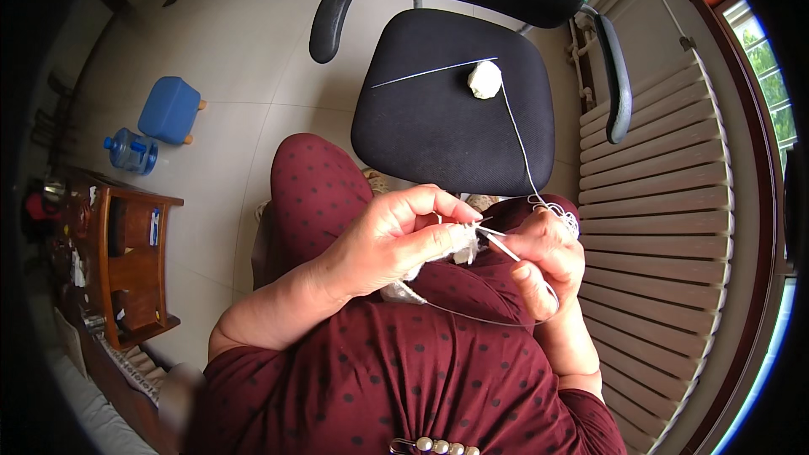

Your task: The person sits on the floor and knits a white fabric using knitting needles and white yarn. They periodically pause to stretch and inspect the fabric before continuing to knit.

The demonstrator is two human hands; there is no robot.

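Note:
White knitting [466, 245] is pinched between the thumb and fingers of my left hand [404, 234], with a needle tip poking out by the fingertips. My right hand [547, 262] grips a white knitting needle [504, 246] whose tip meets the knitting's edge. A thin cable [471, 319] loops below both hands. White yarn [519, 139] runs from a ball of yarn [485, 80] on the black chair seat [442, 133] to my right hand, where loose loops [562, 215] hang. Beside the ball lies a separate thin needle [430, 72].
The office chair's armrests [328, 19] flank its seat ahead of me. A ribbed radiator [657, 202] stands at the right. On the left are a blue stool [169, 109], a blue water jug [131, 150] and a wooden cabinet [139, 193].

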